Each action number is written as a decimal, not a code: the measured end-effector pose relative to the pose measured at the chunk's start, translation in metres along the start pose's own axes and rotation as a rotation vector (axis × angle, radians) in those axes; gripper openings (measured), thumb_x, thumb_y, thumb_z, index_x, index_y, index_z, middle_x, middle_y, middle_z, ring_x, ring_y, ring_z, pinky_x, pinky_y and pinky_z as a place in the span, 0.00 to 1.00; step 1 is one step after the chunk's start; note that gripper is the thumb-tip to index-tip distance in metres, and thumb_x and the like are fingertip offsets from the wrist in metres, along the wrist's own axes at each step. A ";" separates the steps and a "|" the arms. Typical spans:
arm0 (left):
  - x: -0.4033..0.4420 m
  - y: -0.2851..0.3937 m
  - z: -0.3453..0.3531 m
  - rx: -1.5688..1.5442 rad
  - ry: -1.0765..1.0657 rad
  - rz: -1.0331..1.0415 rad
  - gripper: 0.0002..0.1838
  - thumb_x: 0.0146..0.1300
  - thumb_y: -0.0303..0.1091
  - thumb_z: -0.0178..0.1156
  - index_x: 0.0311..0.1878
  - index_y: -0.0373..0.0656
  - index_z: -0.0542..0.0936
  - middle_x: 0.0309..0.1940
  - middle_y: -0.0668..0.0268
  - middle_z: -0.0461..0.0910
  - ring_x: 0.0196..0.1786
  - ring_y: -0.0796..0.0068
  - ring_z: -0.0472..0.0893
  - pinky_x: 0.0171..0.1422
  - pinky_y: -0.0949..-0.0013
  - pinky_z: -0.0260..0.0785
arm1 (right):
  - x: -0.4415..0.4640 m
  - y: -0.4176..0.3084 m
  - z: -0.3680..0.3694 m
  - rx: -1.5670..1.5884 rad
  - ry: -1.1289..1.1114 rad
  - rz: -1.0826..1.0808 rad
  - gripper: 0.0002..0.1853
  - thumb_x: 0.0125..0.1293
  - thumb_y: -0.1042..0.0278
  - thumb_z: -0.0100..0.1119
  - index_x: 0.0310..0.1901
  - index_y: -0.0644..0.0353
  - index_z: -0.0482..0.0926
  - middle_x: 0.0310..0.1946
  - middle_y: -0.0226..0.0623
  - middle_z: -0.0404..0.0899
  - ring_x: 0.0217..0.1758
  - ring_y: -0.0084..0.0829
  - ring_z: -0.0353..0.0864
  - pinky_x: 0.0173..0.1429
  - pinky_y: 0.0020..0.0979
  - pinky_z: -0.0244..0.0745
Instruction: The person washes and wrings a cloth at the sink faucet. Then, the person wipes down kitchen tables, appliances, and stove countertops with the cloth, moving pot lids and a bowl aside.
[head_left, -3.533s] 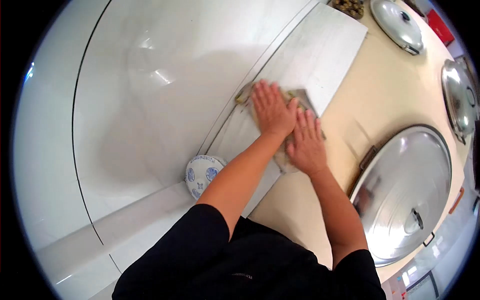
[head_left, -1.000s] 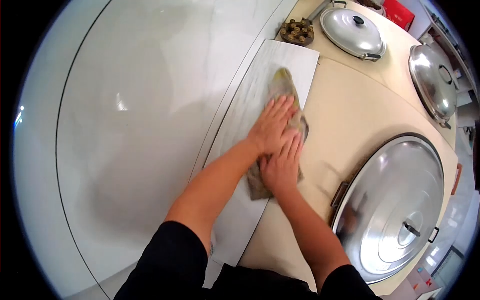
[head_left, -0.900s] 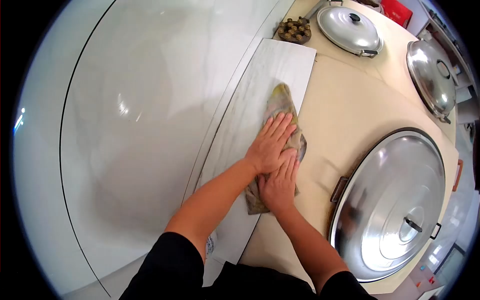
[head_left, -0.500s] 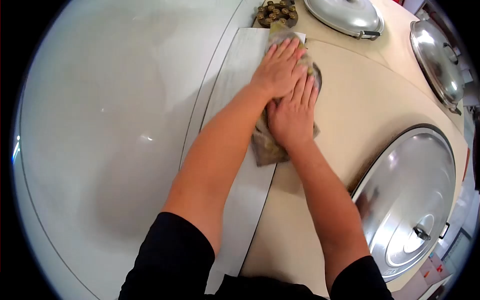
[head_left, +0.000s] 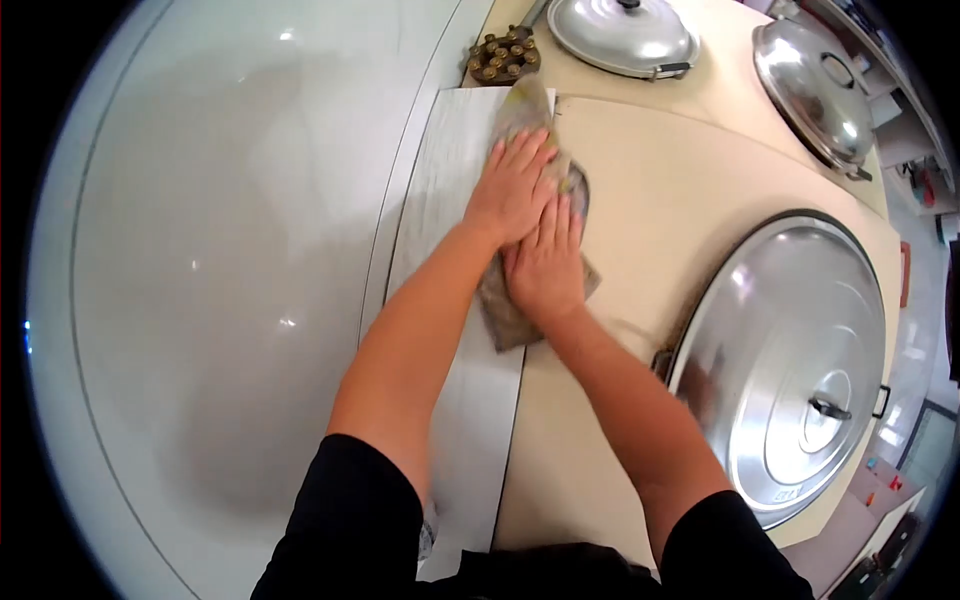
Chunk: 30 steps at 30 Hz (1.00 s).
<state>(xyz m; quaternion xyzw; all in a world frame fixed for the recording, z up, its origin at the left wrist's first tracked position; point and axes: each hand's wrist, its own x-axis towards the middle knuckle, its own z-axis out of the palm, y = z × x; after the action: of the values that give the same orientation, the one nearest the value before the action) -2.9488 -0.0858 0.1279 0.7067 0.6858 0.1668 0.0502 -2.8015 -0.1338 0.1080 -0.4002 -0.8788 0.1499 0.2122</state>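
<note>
A grubby brown-grey cloth with yellowish patches lies across the seam between a white strip and the beige counter. My left hand rests flat on its upper part, fingers stretched out. Just below and to the right, my right hand also lies flat on the cloth, fingers extended and close to the left hand. Neither hand is wrapped round the cloth. A dark rounded edge shows at the cloth's right side; what it belongs to is mostly covered.
Beyond the cloth sits a round burner-like metal piece with several brass-coloured nozzles. Silver lids stand at the back, far right and near right, the last one largest. A glossy white floor extends on the left.
The camera view has turned, so the lids and burner-like piece appear further left. Both hands stay flat on the cloth, at nearly the same spot on the counter.
</note>
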 end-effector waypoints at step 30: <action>-0.040 0.010 -0.004 0.044 -0.079 0.000 0.33 0.78 0.41 0.52 0.84 0.50 0.66 0.85 0.67 0.66 0.89 0.56 0.56 0.92 0.42 0.39 | -0.038 -0.032 -0.009 0.123 0.017 0.114 0.46 0.74 0.49 0.62 0.81 0.75 0.60 0.84 0.67 0.55 0.87 0.68 0.53 0.89 0.64 0.46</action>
<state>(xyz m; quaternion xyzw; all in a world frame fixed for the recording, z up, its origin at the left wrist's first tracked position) -2.9410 -0.1265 0.1279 0.7135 0.6869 0.1237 0.0620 -2.7954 -0.1822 0.1205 -0.4369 -0.8420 0.2122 0.2349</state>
